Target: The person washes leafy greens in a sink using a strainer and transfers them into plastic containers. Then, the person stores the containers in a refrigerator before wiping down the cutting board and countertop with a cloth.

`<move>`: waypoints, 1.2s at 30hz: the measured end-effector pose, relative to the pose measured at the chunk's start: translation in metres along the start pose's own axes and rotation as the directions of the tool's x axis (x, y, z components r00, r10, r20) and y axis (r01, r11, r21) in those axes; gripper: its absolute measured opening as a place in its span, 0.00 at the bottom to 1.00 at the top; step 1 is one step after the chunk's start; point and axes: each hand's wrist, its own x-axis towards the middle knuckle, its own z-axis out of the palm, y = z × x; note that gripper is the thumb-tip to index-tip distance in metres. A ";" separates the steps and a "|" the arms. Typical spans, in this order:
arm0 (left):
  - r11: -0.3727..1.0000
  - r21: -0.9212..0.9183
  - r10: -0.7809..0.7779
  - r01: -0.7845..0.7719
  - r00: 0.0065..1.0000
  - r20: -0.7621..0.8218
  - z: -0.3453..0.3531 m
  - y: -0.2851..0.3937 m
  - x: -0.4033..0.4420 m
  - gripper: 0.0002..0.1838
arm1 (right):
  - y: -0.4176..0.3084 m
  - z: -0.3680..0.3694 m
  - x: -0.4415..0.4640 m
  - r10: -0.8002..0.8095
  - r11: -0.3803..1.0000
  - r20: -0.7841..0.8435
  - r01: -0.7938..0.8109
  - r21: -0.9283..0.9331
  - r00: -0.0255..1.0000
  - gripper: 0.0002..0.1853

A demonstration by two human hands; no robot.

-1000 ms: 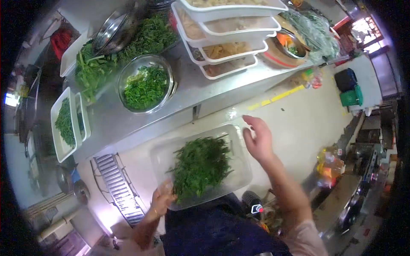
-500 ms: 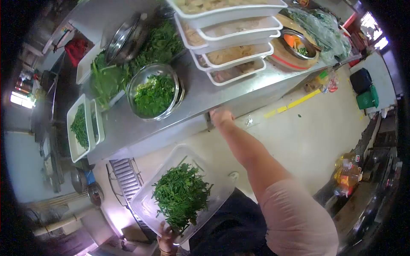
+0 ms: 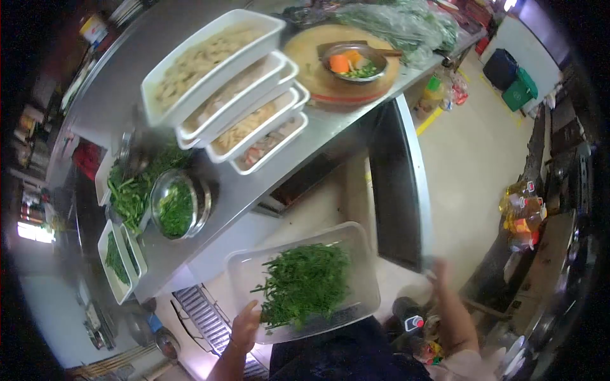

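Note:
My left hand (image 3: pixel 244 327) grips the near left side of a translucent plastic tub (image 3: pixel 365 279), its thumb over the rim. A heap of cut green leafy vegetables (image 3: pixel 305 286) lies in the tub, which is held in front of my body. At the outer edge of an open door (image 3: pixel 397 184) under the steel counter is my right hand (image 3: pixel 440 272). Its fingers are smeared by motion, so I cannot make out whether they grip the door or only touch it. Part of the compartment's dark interior (image 3: pixel 311 181) shows behind the door.
On the steel counter (image 3: pixel 235 190) stand stacked white trays (image 3: pixel 213 66) of food, a metal bowl of chopped greens (image 3: pixel 175 209) and a round chopping board (image 3: pixel 305 54) bearing a small bowl (image 3: pixel 359 63). Oil bottles (image 3: pixel 524 213) and a dark red-capped bottle (image 3: pixel 406 314) stand to the right.
The door under the counter has swung open, and my right hand has moved right and towards me with its edge. The tub has shifted right in view, still in my left hand.

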 end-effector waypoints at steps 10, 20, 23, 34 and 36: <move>0.871 -0.240 -0.333 0.428 0.875 0.351 0.112 0.032 0.138 0.40 | -0.081 -0.109 0.163 -0.445 0.872 -0.062 0.416 -0.259 0.894 0.21; 0.869 0.183 -0.481 0.460 0.693 0.537 0.145 -0.018 0.335 0.40 | 0.110 0.032 0.013 -0.013 0.999 0.533 0.030 -0.024 0.846 0.32; 0.843 0.271 -0.533 0.465 0.652 0.539 0.157 -0.020 0.385 0.37 | 0.106 0.063 0.021 0.198 0.979 0.380 -0.198 -0.039 0.903 0.30; 0.871 0.135 -0.485 0.472 0.871 0.083 0.201 -0.072 0.405 0.27 | 0.107 0.205 0.100 0.082 0.986 0.128 -0.099 0.136 0.988 0.26; 0.737 0.674 -0.204 -0.046 0.936 0.287 0.177 -0.133 0.376 0.31 | 0.088 0.243 0.118 0.020 0.985 0.120 -0.040 0.170 0.993 0.25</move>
